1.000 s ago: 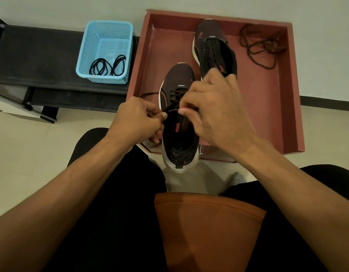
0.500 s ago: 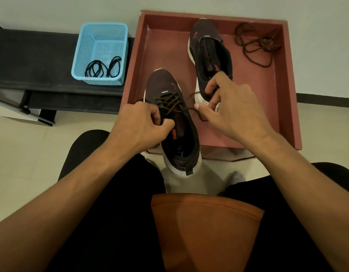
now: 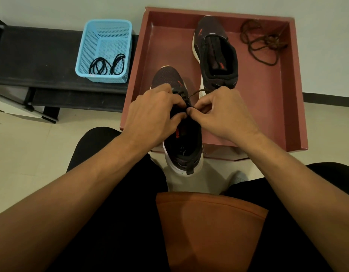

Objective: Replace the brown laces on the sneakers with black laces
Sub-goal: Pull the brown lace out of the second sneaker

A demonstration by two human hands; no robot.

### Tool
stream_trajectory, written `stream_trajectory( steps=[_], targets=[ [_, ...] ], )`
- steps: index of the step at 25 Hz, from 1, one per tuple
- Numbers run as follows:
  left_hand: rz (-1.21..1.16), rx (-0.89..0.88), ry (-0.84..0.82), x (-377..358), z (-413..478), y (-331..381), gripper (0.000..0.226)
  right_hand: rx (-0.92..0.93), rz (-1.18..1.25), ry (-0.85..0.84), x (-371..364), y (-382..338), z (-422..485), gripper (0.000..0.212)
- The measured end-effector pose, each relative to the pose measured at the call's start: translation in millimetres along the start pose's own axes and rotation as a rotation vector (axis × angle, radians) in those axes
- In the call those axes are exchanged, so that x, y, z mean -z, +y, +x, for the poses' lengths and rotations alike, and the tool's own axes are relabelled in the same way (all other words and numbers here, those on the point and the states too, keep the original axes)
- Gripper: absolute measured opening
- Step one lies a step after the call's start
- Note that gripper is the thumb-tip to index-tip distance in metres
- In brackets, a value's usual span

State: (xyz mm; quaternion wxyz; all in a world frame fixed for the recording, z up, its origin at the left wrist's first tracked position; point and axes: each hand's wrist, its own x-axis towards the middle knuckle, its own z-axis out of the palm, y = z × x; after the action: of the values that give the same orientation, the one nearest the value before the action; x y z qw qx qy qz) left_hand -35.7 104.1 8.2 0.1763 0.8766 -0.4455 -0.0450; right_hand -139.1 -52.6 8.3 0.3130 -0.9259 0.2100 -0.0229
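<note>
- Half a second ago the right grip [image 3: 222,112] was drawing a lace end out to the side. Now it has come back in and meets the left grip [image 3: 156,112] over the eyelets of the near sneaker [image 3: 183,146].
- The right grip's thumb and forefinger pinch the brown lace [image 3: 195,93]. The left grip is curled over the lacing and holds the near sneaker steady (what its fingertips pinch is hidden).
- I read this as one crossing freed and the next being picked out, so unlacing this shoe is partway done.
- The far sneaker [image 3: 216,54] lies laceless in the red tray [image 3: 295,85], with the loose brown lace [image 3: 263,46] beside it.
- The black laces [image 3: 107,65] wait untouched in the blue basket [image 3: 103,36] on the black surface [image 3: 42,55].
- The orange lettering on the near tongue is mostly covered and unreadable, and the red mark on the basket is too small to read.
</note>
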Motion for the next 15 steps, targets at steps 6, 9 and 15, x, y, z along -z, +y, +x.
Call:
stream_trajectory(
  steps=[6, 9, 15],
  targets=[
    [-0.278, 0.123, 0.097, 2, 2, -12, 0.006, -0.074, 0.082, 0.002, 4, 1, -6, 0.016],
    [-0.438, 0.317, 0.109, 7, -4, -19, 0.006, -0.088, 0.102, 0.025, 6, 1, -7, 0.018],
    [-0.09, -0.029, 0.057, 7, -8, 3, 0.025, -0.07, 0.108, 0.041, 3, 1, -7, 0.018]
  ],
)
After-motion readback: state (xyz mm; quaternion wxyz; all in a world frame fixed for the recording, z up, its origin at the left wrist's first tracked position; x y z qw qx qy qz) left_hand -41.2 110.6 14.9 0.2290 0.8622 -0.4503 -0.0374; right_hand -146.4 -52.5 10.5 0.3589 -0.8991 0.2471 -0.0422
